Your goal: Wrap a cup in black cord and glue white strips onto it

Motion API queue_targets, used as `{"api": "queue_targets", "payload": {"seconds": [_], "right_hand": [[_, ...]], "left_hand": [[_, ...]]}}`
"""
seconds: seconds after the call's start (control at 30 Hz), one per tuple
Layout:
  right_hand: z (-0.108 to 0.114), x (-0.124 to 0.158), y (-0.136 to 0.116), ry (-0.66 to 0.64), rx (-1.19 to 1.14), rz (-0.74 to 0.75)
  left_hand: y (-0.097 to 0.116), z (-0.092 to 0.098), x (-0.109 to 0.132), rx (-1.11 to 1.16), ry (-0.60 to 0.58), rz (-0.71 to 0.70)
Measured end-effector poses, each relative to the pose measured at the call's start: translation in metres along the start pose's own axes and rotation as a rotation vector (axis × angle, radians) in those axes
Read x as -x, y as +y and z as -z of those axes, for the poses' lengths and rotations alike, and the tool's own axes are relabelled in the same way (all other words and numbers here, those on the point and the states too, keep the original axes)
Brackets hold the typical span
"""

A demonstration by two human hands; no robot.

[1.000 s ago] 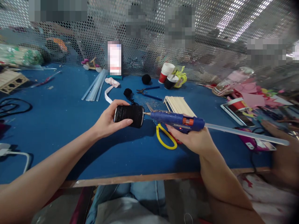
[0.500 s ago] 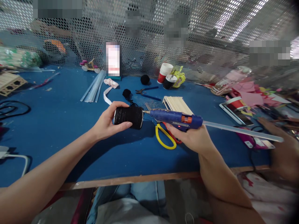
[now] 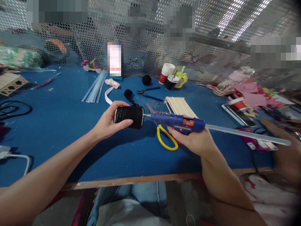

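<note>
Glue gun (image 3: pixel 166 119) perhaps touches black cylinder (image 3: pixel 128 115), well inside the table edge (image 3: pixel 117 182).

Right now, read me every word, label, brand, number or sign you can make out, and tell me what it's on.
No text can be read.
Blue glue gun: markings too small to read.
Upright screen: pixelated, unreadable.
Red cup at the back: marking too small and blurred.

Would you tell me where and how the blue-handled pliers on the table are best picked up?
I'd take the pliers by both blue handles, coming from above and the right: the handles splay open toward the right, while the metal jaws point left. The slatted wooden piece sits near the lower handle's end, so passing over it seems wise.
</note>
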State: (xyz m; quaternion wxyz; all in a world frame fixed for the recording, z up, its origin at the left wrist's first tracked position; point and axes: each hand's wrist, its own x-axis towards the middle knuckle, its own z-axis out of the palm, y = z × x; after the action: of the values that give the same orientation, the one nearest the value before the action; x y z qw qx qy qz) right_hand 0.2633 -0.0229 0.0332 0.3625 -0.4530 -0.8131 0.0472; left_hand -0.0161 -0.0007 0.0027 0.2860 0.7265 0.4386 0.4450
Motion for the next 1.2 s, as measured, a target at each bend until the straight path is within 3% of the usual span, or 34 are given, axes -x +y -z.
{"api": "queue_targets", "payload": {"seconds": [0.3,0.7,0.77,0.9,0.97,1.07,1.2], "right_hand": [[0.001,0.002,-0.002,-0.082,-0.062,0.004],[0.015,-0.012,-0.008,-0.122,-0.334,-0.309],[0.020,-0.019,0.003,-0.056,-0.373,-0.368],[0.024,-0.033,0.044,0.210,-0.278,-0.492],[0.022,-0.040,0.067,0.227,-0.172,-0.563],[0.014,-0.047,0.093,0.124,-0.015,-0.680],[0.004,-0.054,0.105,-0.070,0.250,-0.700]], "left_hand": [[-0.002,-0.001,-0.001,0.044,0.004,0.060],[-0.005,-0.005,-0.001,0.231,-0.023,0.193],[-0.007,-0.007,-0.001,0.299,-0.054,0.244],[-0.006,-0.011,0.000,0.454,-0.152,0.361],[-0.004,-0.012,0.001,0.524,-0.204,0.421],[0.000,-0.013,0.003,0.596,-0.252,0.472],[0.004,-0.013,0.004,0.655,-0.259,0.492]]}}
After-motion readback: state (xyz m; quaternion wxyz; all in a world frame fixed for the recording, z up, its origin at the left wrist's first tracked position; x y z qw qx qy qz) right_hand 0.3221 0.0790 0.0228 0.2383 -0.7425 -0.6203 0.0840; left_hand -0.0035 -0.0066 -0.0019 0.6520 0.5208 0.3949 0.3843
